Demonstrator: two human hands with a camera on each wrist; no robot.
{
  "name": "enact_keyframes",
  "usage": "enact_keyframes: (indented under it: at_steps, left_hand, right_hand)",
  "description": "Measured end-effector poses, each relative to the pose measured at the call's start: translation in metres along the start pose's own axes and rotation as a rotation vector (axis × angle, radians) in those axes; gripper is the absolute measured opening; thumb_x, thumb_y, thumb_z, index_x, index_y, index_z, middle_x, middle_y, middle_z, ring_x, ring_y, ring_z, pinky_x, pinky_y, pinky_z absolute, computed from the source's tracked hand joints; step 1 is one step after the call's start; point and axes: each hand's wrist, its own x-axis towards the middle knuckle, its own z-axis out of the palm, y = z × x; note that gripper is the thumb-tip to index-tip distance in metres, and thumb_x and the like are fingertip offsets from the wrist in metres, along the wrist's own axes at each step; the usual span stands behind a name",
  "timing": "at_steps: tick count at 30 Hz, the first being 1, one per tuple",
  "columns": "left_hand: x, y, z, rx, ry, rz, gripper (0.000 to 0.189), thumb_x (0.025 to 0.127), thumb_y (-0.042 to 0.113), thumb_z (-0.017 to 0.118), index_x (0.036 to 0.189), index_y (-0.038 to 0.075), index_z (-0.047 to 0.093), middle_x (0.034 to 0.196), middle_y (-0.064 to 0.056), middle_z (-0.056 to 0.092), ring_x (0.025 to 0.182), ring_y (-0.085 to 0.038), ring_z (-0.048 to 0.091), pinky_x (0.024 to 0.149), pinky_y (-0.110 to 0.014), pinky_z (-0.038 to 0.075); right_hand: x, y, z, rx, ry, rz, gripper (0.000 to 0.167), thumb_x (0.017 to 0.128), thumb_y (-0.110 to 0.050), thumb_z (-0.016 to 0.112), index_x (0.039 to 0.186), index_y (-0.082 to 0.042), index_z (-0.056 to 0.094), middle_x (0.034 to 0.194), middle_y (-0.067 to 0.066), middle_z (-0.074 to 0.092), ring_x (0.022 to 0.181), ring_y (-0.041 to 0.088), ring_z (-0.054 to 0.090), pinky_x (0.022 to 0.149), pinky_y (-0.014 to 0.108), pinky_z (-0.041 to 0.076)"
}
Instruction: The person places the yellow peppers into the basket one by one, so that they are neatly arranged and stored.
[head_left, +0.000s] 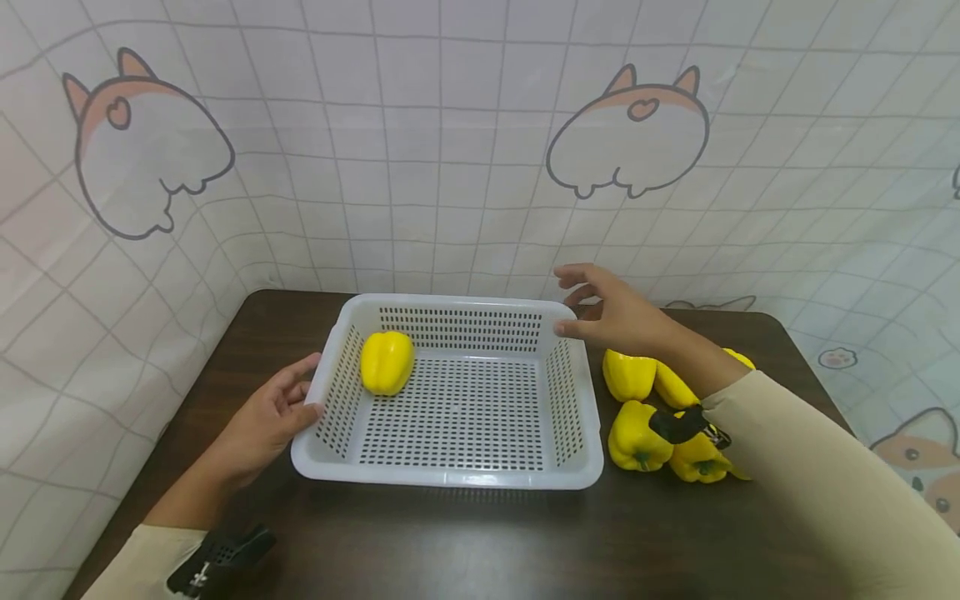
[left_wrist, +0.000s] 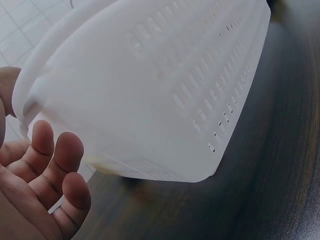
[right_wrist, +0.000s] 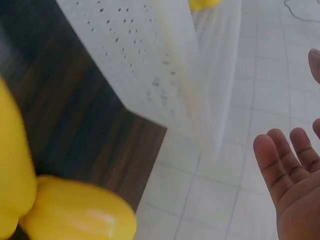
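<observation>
A white perforated plastic basket (head_left: pixel 450 477) stands mid-table with one yellow bell pepper (head_left: pixel 387 363) inside, toward its left end. My left hand (head_left: pixel 266 421) holds the basket's left rim; in the left wrist view its thumb (left_wrist: pixel 9 90) lies over the rim, with the fingers (left_wrist: pixel 67 152) curled on the outer side. By the back right corner of the basket, my right hand (head_left: pixel 611 312) hovers with fingers spread and nothing in it. Several more yellow bell peppers (head_left: pixel 640 437) lie right of the basket, partly covered by the right forearm.
The dark wooden table (head_left: pixel 480 542) extends around the basket, its back edge close to a white grid-patterned curtain (head_left: pixel 480 167) with cartoon animals. Black straps (head_left: pixel 221 558) sit on both wrists.
</observation>
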Motion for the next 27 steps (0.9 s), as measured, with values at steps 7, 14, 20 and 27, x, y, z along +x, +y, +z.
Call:
enact_keyframes:
  at_steps: [7, 14, 20, 27]
  left_hand:
    - [0.000, -0.001, 0.000, 0.003, 0.012, -0.007, 0.077, 0.100, 0.000, 0.059, 0.162, 0.005, 0.013, 0.131, -0.033, 0.053, 0.105, -0.042, 0.067, 0.081, -0.049, 0.060]
    - [0.001, 0.000, 0.001, 0.008, 0.016, -0.005, 0.078, 0.100, 0.000, 0.060, 0.162, 0.006, 0.014, 0.131, -0.032, 0.053, 0.103, -0.042, 0.068, 0.081, -0.048, 0.060]
    - [0.000, 0.000, 0.001, 0.007, 0.020, -0.009, 0.078, 0.100, 0.001, 0.060, 0.162, 0.005, 0.013, 0.130, -0.032, 0.053, 0.103, -0.041, 0.068, 0.080, -0.048, 0.061]
    - [0.001, 0.000, 0.001, 0.000, 0.027, -0.026, 0.078, 0.100, 0.000, 0.060, 0.162, 0.006, 0.014, 0.132, -0.032, 0.052, 0.104, -0.040, 0.068, 0.081, -0.048, 0.060]
  right_hand:
    - [-0.028, 0.024, -0.024, -0.059, 0.037, 0.049, 0.084, 0.090, -0.041, 0.079, 0.157, -0.019, 0.033, 0.150, 0.013, 0.044, 0.120, 0.038, 0.060, 0.096, 0.055, 0.053]
    - [-0.058, 0.054, -0.046, -0.102, 0.068, 0.178, 0.092, 0.090, -0.052, 0.074, 0.162, -0.019, 0.025, 0.154, 0.019, 0.039, 0.131, 0.047, 0.049, 0.099, 0.065, 0.047]
    - [-0.078, 0.086, -0.058, -0.134, 0.099, 0.270, 0.099, 0.089, -0.060, 0.071, 0.163, -0.016, 0.021, 0.157, 0.022, 0.036, 0.138, 0.049, 0.039, 0.104, 0.072, 0.036]
    - [-0.097, 0.114, -0.068, -0.171, 0.096, 0.264, 0.095, 0.093, -0.050, 0.071, 0.163, -0.008, 0.021, 0.160, 0.028, 0.028, 0.137, 0.057, 0.034, 0.102, 0.075, 0.034]
